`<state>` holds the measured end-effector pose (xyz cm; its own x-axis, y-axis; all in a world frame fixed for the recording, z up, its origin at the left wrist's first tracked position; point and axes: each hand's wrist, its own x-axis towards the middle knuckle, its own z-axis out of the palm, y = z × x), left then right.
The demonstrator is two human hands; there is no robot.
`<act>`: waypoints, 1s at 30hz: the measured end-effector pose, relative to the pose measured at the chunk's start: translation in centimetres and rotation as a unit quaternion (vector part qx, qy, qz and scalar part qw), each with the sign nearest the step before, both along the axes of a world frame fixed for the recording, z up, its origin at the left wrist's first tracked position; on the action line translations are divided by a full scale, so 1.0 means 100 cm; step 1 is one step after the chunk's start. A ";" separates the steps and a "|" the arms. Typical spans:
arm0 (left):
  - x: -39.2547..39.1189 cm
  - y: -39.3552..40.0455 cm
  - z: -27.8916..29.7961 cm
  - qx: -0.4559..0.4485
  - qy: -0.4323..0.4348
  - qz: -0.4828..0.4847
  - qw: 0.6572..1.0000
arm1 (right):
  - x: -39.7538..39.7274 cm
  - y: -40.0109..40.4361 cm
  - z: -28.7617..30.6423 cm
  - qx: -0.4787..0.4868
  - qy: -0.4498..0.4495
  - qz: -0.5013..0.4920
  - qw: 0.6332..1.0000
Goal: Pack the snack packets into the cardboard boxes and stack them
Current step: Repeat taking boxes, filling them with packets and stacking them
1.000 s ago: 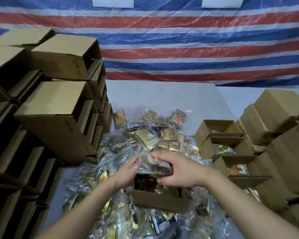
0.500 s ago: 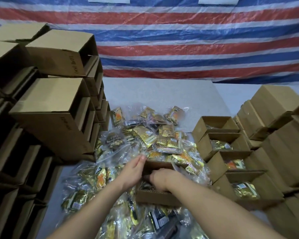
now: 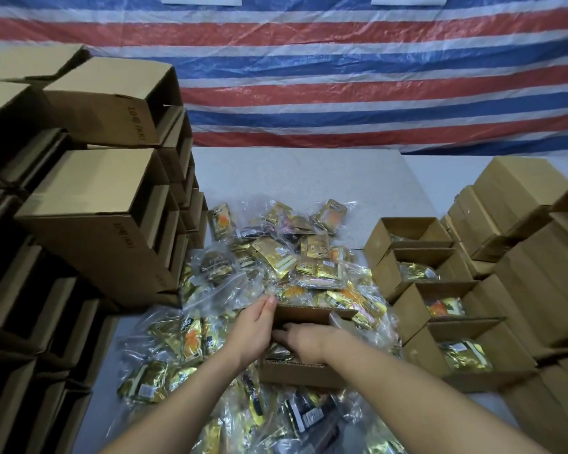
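Observation:
An open cardboard box (image 3: 295,371) sits in a heap of gold and clear-wrapped snack packets (image 3: 277,257) on the grey table. My left hand (image 3: 253,329) lies against the box's left wall with its fingers stretched along it. My right hand (image 3: 305,342) reaches into the box from the right and presses flat on the packets inside. Most of the box's contents are hidden under my hands.
A row of open boxes (image 3: 387,280) with packets inside stands to the right. Behind them rises a stack of closed boxes (image 3: 522,198). Empty boxes (image 3: 95,224) lying on their sides are piled high on the left. A striped tarp (image 3: 341,93) hangs behind the table.
A second ago both hands held a clear packet bundle above the box. The bundle has gone down into the box, my right hand pressing in after it, my left moving to the box's side.

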<state>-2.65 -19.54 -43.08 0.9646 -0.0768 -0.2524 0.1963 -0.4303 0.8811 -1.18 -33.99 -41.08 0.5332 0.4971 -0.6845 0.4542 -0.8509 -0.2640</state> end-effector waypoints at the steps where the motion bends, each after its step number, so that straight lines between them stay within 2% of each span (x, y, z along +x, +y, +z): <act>1: 0.000 0.000 0.000 -0.005 -0.001 -0.004 1.000 | 0.001 -0.001 0.005 0.011 0.020 -0.035 0.999; 4: -0.001 0.003 0.001 -0.018 -0.001 -0.022 1.000 | 0.007 0.002 0.029 -0.034 0.057 -0.079 0.995; 8: -0.001 0.006 0.004 -0.025 0.012 -0.035 0.999 | 0.006 0.007 0.049 -0.220 -0.005 0.027 0.975; 11: 0.000 0.006 0.006 -0.002 0.011 -0.049 0.999 | 0.002 0.002 0.042 -0.296 0.018 0.073 0.952; 14: -0.003 0.001 0.006 0.041 0.004 -0.050 0.998 | -0.002 -0.006 0.023 -0.253 0.025 0.049 0.966; 18: -0.003 -0.003 0.006 0.021 0.006 -0.034 0.999 | -0.007 -0.004 0.010 -0.217 0.005 -0.010 0.976; 21: -0.003 0.001 0.006 -0.002 0.020 -0.035 0.999 | -0.011 0.000 0.015 -0.203 -0.081 0.016 0.976; 23: -0.003 0.004 0.005 -0.005 0.025 -0.041 0.999 | -0.009 -0.002 0.018 -0.174 -0.098 0.019 0.980; 27: -0.006 0.003 0.004 0.024 0.006 -0.053 0.998 | -0.006 -0.013 0.007 -0.127 0.053 -0.105 0.985; 30: -0.011 0.001 0.001 0.037 -0.005 -0.060 0.998 | -0.009 -0.010 0.001 -0.134 0.100 -0.148 0.975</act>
